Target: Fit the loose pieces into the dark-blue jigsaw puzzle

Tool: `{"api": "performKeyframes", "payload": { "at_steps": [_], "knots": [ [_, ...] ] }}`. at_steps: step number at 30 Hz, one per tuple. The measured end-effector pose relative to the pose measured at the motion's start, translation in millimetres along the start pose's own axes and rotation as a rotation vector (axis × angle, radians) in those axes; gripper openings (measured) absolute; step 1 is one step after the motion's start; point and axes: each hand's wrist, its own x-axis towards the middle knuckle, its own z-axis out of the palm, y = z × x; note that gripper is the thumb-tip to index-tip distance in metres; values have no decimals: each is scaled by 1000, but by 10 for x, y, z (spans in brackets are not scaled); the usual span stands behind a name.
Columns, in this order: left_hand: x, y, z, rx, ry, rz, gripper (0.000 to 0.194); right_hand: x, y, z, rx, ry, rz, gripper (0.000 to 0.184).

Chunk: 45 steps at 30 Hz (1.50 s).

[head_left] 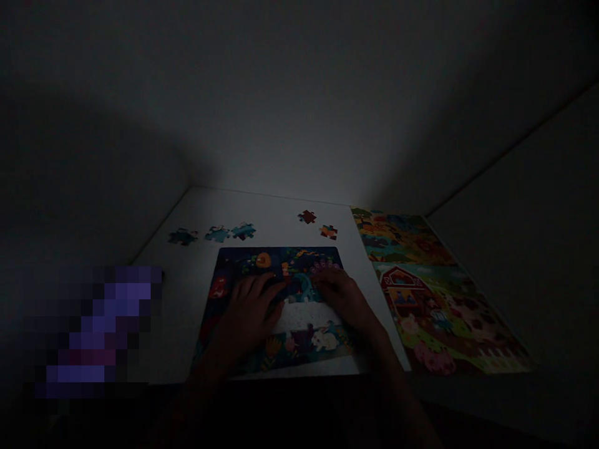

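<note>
A partly assembled jigsaw puzzle [262, 260] with a dark, colourful animal picture lies in front of me. Its lower middle has a pale gap [304, 317] with no pieces in it. My left hand [255, 302] lies over the left half, fingers spread and resting on the picture. On the right half is my right hand [339, 293], its fingers bent together at a teal puzzle piece [306, 288] above the gap. Its fingertips are dim and partly hidden.
Loose puzzle pieces lie behind the puzzle: a dark one [183, 236], two blue ones [217, 234] [243, 231], a reddish one [307, 217] and an orange one [329, 232]. At right are a farm picture [435, 318] and a jungle picture [397, 234]. White walls enclose the table.
</note>
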Motion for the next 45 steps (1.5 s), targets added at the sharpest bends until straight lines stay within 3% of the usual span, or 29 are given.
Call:
{"api": "performKeyframes", "payload": {
  "at_steps": [3,8,19,27,34,40,45],
  "knots": [
    [2,9,-11,7,-2,1,36,-35,21,49,-111,53,-77,18],
    [12,11,-22,9,-15,4,35,-61,57,78,-211,127,-89,21],
    [-2,5,2,7,-25,-8,37,-70,19,116,-362,154,-107,19],
    [-3,-5,15,6,-11,-9,37,-112,-13,140,-337,143,-92,21],
    [17,15,-25,4,-31,-12,36,-272,11,30,-321,230,-6,31],
    [9,-14,10,35,-33,0,38,-470,142,0,-431,231,48,58],
    [-1,-38,10,55,-41,9,38,-481,136,27,-449,229,61,53]
  ]
}}
